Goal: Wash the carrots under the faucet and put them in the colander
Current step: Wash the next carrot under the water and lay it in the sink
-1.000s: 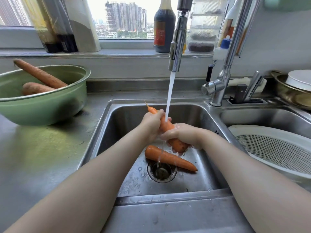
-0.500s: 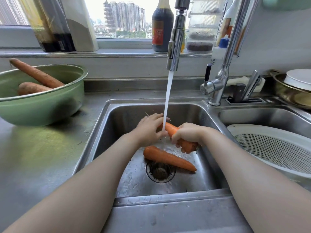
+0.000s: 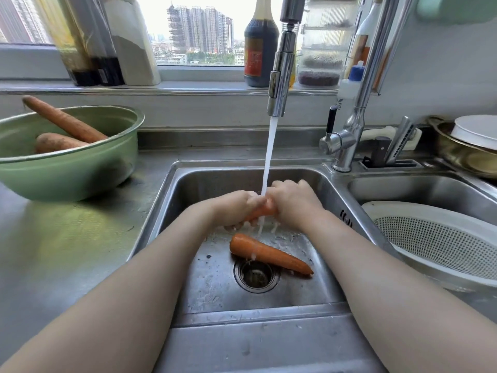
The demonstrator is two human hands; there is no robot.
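Both my hands hold one orange carrot (image 3: 262, 211) under the running stream from the faucet (image 3: 279, 76), above the left sink basin (image 3: 188, 184). My left hand (image 3: 236, 208) grips its near end and my right hand (image 3: 293, 203) curls round its far end, hiding most of it. A second carrot (image 3: 269, 254) lies on the basin floor beside the drain (image 3: 255, 274). Two unwashed carrots (image 3: 64, 122) sit in a green bowl (image 3: 80, 170) on the counter at left. The white colander (image 3: 435, 238) rests in the right basin and holds nothing that I can see.
Bottles and jars line the window sill behind the sink. The faucet base and lever (image 3: 341, 141) stand between the basins, with a knife holder (image 3: 390, 157) beside them. A metal bowl with a white plate (image 3: 476, 141) sits at far right. Steel counter (image 3: 67, 251) spreads left.
My hands have closed together over the held carrot, which turned from slanting far-left to near-right to slanting the other way, with my right hand now at its far end. The carrot on the basin floor has not moved.
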